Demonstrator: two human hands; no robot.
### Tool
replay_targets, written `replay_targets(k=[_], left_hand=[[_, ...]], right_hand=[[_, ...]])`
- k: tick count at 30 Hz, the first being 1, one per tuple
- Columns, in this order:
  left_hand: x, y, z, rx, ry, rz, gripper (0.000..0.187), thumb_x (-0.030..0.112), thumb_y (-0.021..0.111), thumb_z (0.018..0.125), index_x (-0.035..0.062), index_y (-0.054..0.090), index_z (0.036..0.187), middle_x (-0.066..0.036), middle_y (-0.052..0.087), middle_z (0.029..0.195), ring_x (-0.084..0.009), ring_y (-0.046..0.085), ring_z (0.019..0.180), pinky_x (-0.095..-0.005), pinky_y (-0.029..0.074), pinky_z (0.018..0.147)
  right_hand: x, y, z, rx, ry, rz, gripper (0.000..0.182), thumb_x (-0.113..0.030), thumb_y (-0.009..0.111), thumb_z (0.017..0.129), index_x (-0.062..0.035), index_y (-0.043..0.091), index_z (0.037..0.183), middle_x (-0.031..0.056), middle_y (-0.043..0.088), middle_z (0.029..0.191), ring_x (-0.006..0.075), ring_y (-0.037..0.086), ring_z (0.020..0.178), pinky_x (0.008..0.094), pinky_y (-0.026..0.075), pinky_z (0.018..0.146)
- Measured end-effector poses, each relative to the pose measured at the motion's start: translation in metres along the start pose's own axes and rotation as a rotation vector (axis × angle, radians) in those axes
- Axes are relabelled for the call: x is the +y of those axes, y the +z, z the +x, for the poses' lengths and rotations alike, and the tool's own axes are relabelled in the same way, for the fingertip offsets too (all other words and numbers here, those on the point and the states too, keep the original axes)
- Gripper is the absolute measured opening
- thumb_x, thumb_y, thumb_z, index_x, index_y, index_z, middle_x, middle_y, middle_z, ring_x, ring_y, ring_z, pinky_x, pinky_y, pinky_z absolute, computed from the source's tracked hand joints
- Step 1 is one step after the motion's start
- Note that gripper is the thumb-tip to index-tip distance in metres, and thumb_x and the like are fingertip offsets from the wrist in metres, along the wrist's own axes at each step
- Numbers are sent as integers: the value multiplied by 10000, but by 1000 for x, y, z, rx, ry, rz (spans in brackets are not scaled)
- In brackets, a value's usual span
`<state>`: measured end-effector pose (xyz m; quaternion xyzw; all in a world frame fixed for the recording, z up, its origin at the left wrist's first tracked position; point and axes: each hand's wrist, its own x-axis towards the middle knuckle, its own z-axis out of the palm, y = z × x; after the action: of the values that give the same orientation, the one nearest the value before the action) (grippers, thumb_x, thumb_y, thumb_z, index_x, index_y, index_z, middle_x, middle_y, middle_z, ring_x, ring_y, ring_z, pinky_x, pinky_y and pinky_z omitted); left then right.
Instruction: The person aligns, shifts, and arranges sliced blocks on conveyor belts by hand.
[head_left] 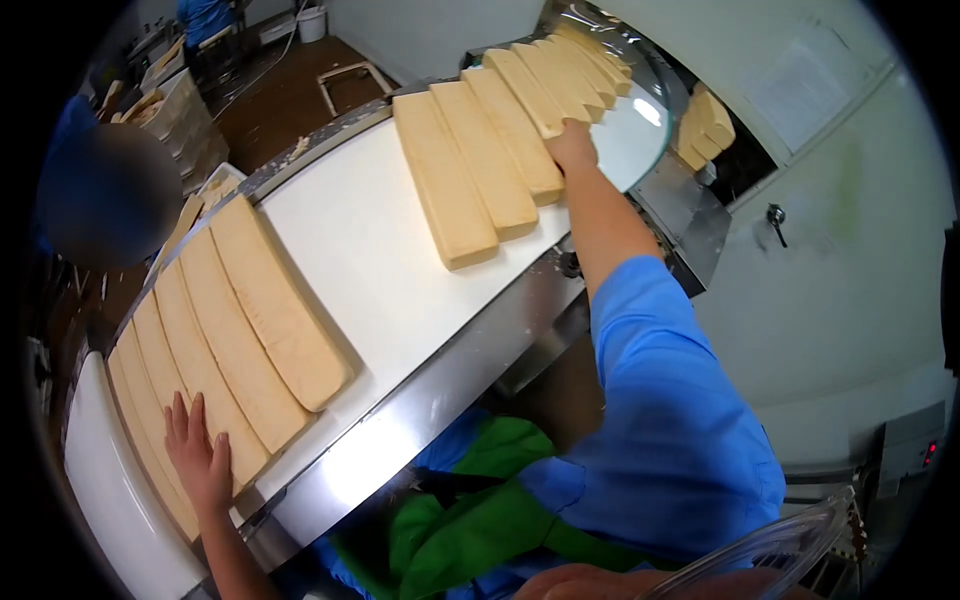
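Long pale-yellow blocks lie in two groups on a white conveyor belt (pixel 350 250). On the left group (pixel 265 300), the blocks sit side by side, and my left hand (pixel 198 450) rests on their near ends with its fingers apart. The middle group (pixel 445 180) has several blocks, slightly fanned. My right arm stretches to the far side, where my right hand (pixel 573 147) touches the near end of a block (pixel 523 90); its fingers are partly hidden. More blocks (pixel 580 60) continue behind it to the round glassy disc (pixel 640 130).
A metal rail (pixel 400 400) edges the belt. More blocks (pixel 705 128) show through a wall opening. Across the belt is a person in blue (pixel 65 130), near stacked crates (pixel 175 120). Another person (pixel 205 15) is farther back. A white bucket (pixel 312 23) stands on the floor.
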<state>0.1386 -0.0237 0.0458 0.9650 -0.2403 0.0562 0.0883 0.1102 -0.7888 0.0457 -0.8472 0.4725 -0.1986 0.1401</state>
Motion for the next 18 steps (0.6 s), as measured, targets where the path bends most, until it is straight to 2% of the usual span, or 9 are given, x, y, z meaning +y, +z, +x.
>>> replay_targets(k=[1,2,4,8,11,12,14,16,18], left_hand=[[2,0,-1,16,8,9,651,278,616,872,150,518,1502,-142,348,1646,-418,273,1519,-567,201,1213],[3,-1,-1,17,-10,12,651,278,616,872,150,518,1502,-142,348,1646,-418,273,1519,-567,201,1213],[3,1,-1,11,-30,47,644,281,617,866,154,530,1491,-143,356,1641,-417,280,1516,-562,210,1213],[-3,3,-5,36,-7,64,642,297,613,865,159,532,1487,-142,355,1641,-416,280,1517,-568,210,1213],[0,0,-3,5,-44,49,653,317,610,862,161,526,1491,-141,354,1642,-417,277,1519,-572,204,1214],[0,0,-4,-4,-56,53,657,319,610,859,159,527,1490,-143,352,1643,-417,277,1519,-573,201,1214],[-1,-1,-5,-11,-76,59,660,322,611,856,156,528,1489,-145,351,1643,-418,277,1519,-574,197,1214],[-4,-1,-9,4,-41,51,665,325,613,850,150,529,1486,-151,350,1643,-418,268,1522,-582,192,1212],[-8,0,-11,5,-48,63,666,322,615,847,148,529,1485,-152,348,1643,-418,265,1523,-583,193,1210]], right_hand=[[-4,-5,-3,7,12,8,843,-490,839,680,-83,610,1382,205,665,1332,297,639,1248,404,517,1019],[-1,-4,2,-2,-4,11,843,-490,839,680,-83,610,1382,205,665,1332,297,639,1248,404,517,1019],[9,-7,14,-173,4,92,898,-474,858,644,-49,594,1390,202,676,1314,305,653,1225,383,530,997],[22,-13,15,-29,33,42,861,-348,831,636,-24,577,1392,213,692,1271,332,685,1153,392,550,964],[74,0,43,62,17,-8,848,-297,807,636,-16,563,1398,228,699,1236,346,699,1109,401,569,934],[78,-7,44,63,20,-9,848,-297,807,636,-16,563,1398,228,699,1236,346,699,1109,401,569,934],[81,-17,49,-92,6,-94,888,-285,800,638,5,516,1428,253,672,1272,352,679,1150,399,563,960],[71,-5,51,-87,23,-86,935,-330,842,626,19,507,1426,260,649,1309,343,656,1197,394,534,1012],[47,-4,29,-14,-95,-191,1006,-414,900,607,12,503,1427,256,644,1320,339,644,1219,395,516,1040]])
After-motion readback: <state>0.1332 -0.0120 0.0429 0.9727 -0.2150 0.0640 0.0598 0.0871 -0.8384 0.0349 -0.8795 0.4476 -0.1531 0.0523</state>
